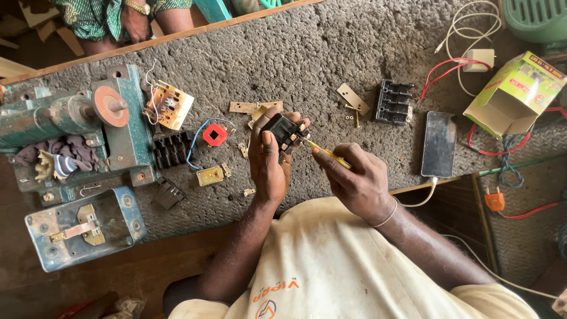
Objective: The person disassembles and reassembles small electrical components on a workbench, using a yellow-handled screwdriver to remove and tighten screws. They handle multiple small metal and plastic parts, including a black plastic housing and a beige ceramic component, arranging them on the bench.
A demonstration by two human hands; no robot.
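Black switch block (285,132) gripped in L hand (267,166), R hand (354,180) pinching yellow screwdriver (326,152), near bench edge (189,227).

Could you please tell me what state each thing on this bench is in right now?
Black contactor block: held in left hand.
Yellow-handled screwdriver: gripped in right hand, tip at block.
Phone: face up, cable plugged in.
Green cardboard box: open.
Blue metal cover: removed, lying open-side up.

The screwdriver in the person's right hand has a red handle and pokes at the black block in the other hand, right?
Not quite: the head view shows the screwdriver handle is yellow, not red. The right hand does hold it against the black block in the left hand.
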